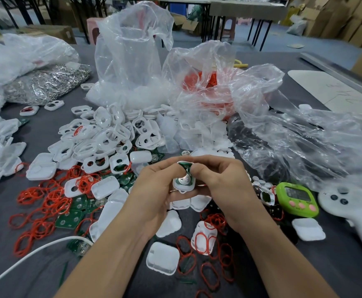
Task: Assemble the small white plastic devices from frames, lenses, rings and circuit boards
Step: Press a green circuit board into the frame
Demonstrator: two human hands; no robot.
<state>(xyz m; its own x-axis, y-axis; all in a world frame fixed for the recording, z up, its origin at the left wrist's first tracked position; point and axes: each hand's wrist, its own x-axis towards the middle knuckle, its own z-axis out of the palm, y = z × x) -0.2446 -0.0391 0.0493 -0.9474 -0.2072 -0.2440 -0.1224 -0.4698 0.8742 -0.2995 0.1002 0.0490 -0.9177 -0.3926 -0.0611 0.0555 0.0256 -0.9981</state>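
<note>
Small white device [182, 184], half-built, held at centre of view just above the table [14, 272], between both hands. It is a white frame w/ a green circuit board [183, 166] showing in it. The board looks tilted, upper end raised, not yet lying flat. The left hand [154, 188] curls round the device's left side and underside, pinching it. The right hand [221, 183] pinches the right side, thumb tip pressed near the board's upper end. Whether a lens or ring is already inside: can't tell.

Step in hand, as I judge it: seating the board into the frame. To do it well:
- Line up the board's corners w/ the frame first.
- Press evenly w/ both thumbs, not on one end, so the board doesn't bend or spring out.
- Keep fingers under the frame as support.

Around the hands:
- Just beyond them, a pile of white frames [102, 138].
- To the left, red rings [46, 201] & loose green boards [72, 220], scattered.
- Near the wrists, white covers [162, 258].
- Further back, crumpled clear plastic bags [132, 50].
- At right, a green timer [296, 198] beside a white controller [352, 214].
</note>
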